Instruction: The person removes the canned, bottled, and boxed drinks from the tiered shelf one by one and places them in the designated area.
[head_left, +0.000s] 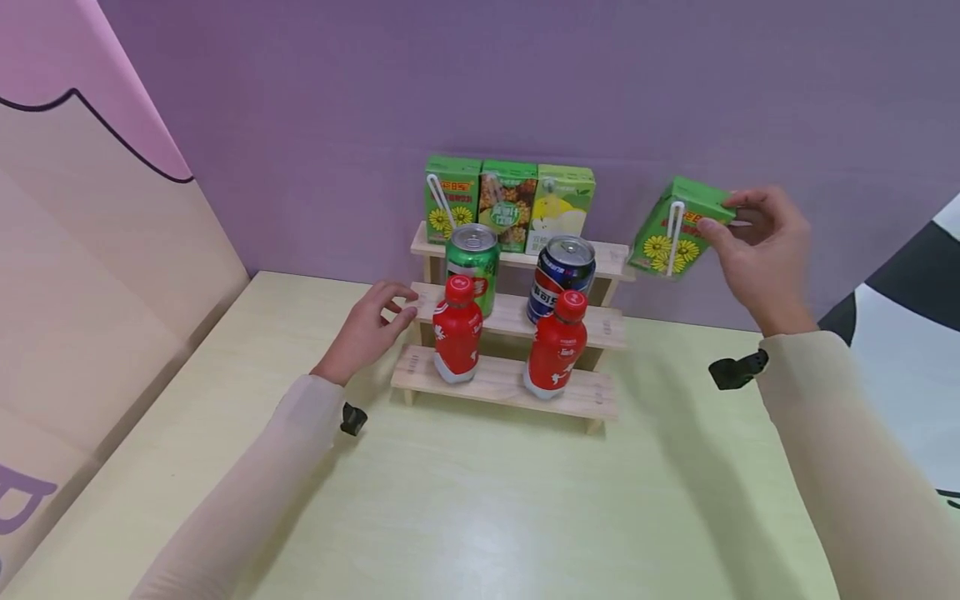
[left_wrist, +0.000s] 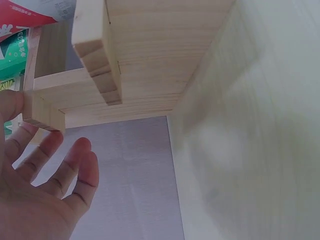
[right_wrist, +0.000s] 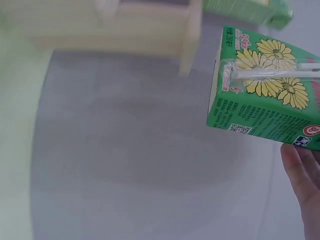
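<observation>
My right hand [head_left: 768, 250] holds a green drink carton [head_left: 678, 233] with yellow flowers and a straw on its front. The carton is tilted in the air, just off the right end of a three-step wooden display rack [head_left: 517, 383]; the right wrist view shows fingertips [right_wrist: 297, 165] against its side. At the rack's left end my left hand [head_left: 371, 325] pinches the end of the middle step, thumb on one side and index finger on the other. Its other fingers [left_wrist: 82, 170] extend loosely in the left wrist view.
Three cartons stand on the top step, the middle one a brown-and-green carton [head_left: 508, 204]. A green can [head_left: 483, 267] and a blue can [head_left: 551, 279] occupy the middle step. Two red bottles, one left [head_left: 457, 333], one right [head_left: 557, 346], stand lowest. Behind is a purple wall [head_left: 337, 167].
</observation>
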